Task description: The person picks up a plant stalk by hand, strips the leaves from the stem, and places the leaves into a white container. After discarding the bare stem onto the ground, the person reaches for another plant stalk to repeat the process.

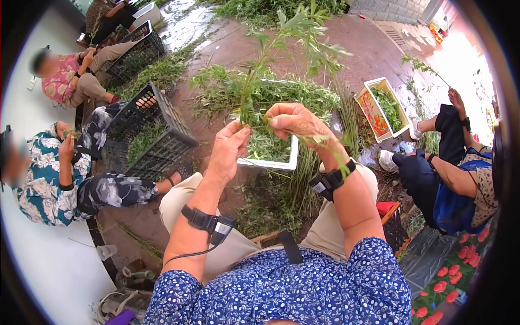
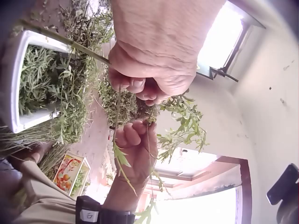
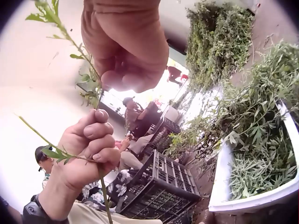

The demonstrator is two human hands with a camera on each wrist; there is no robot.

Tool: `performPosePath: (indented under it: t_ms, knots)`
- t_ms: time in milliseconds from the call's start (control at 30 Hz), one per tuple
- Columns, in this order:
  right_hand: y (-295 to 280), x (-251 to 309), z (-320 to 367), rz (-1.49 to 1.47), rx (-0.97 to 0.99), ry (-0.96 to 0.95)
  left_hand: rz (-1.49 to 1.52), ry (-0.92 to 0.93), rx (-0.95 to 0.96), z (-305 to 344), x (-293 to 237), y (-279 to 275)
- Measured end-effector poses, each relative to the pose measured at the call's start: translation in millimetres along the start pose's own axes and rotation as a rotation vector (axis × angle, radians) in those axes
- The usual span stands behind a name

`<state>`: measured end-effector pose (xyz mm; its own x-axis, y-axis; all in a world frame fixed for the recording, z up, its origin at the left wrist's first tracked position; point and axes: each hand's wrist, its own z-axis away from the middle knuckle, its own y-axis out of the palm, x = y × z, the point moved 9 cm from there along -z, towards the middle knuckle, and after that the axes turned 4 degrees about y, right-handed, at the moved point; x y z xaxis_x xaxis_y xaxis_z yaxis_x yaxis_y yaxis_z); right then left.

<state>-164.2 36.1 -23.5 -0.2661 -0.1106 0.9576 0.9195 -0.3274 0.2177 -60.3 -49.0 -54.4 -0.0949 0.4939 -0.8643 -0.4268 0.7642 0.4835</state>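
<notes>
My left hand [image 1: 230,149] grips the stem of a leafy green plant [image 1: 260,65], whose leafy top rises up and away over the floor. Its fingers are curled round that stem [image 3: 105,196] in the right wrist view. My right hand [image 1: 300,125], beside and slightly above the left, pinches a green sprig of the plant between thumb and fingers. Thin leafy shoots hang by the two hands in the left wrist view. Below the hands is a white box [image 1: 294,154], filled with cut leafy greens [image 1: 265,145].
Bare stems [image 1: 303,189] lie in a heap before my knees. A black crate [image 1: 176,127] stands at left, a printed box [image 1: 374,122] of greens at right. Seated people are on both sides, and more greens [image 1: 281,11] cover the floor farther off.
</notes>
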Motion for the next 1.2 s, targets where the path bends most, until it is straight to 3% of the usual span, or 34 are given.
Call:
performPosePath:
  t_ms: [167, 233, 267, 333, 400, 467, 500, 567, 600, 667, 733, 800, 933, 1067, 1100, 1200]
  knots:
    - [-4.8, -4.5, -2.4, 0.065, -0.038, -0.021, -0.061, -0.01, 0.001, 0.5, 2.7, 1.7]
    - [-18.9, -3.7, 2.0, 0.081, -0.272, -0.03, -0.072, 0.015, -0.013, 0.1, 0.7, 3.2]
    - [-22.2, -4.5, 1.2, 0.082, -0.272, -0.029, -0.083, 0.04, -0.029, 0.2, -1.7, 2.6]
    - [-45.9, -0.5, 6.5, 0.07, -0.451, -0.06, -0.053, 0.076, -0.072, 0.2, -8.2, -5.2]
    - [-58.3, 4.3, 11.2, 0.005, -0.504, -0.117, -0.023, 0.116, -0.111, -0.6, -15.7, -15.7]
    - [-66.9, -1.1, 8.5, 0.168, -0.52, -0.059, 0.04, 0.132, -0.124, -2.2, -17.1, -24.3]
    - [-65.7, -5.9, 7.8, 0.169, -0.521, -0.06, 0.027, 0.146, -0.144, -1.8, -20.0, -25.7]
    - [-51.3, -1.9, 7.5, 0.628, -0.499, -0.145, 0.024, 0.16, -0.147, -1.9, -22.0, -28.1]
    - [-49.9, -0.7, 8.5, 0.627, -0.501, -0.146, 0.021, 0.175, -0.152, -1.4, -24.3, -28.8]
    - [-40.7, -5.5, 4.4, 0.837, -0.408, -0.026, -0.009, 0.184, -0.159, -0.2, -28.1, -29.1]
    - [-41.7, -9.5, 0.9, 0.767, -0.4, -0.052, -0.036, 0.195, -0.17, 0.8, -31.3, -31.0]
    - [-42.1, -4.2, -0.6, 0.275, -0.374, -0.192, -0.046, 0.202, -0.162, 1.1, -32.4, -31.8]
    - [-36.6, -2.7, 7.1, 0.034, -0.3, -0.032, -0.079, 0.216, -0.187, 3.2, -35.4, -31.8]
    - [-2.0, 11.5, 15.2, 0.255, -0.009, -0.044, -0.123, 0.204, -0.17, 3.0, -34.7, -25.7]
    - [1.8, 10.3, 18.7, 0.366, -0.041, 0.042, -0.135, 0.204, -0.185, 3.7, -34.2, -25.1]
    - [-2.8, -7.0, 19.1, 0.273, -0.066, 0.135, -0.148, 0.226, -0.19, 4.1, -35.7, -22.0]
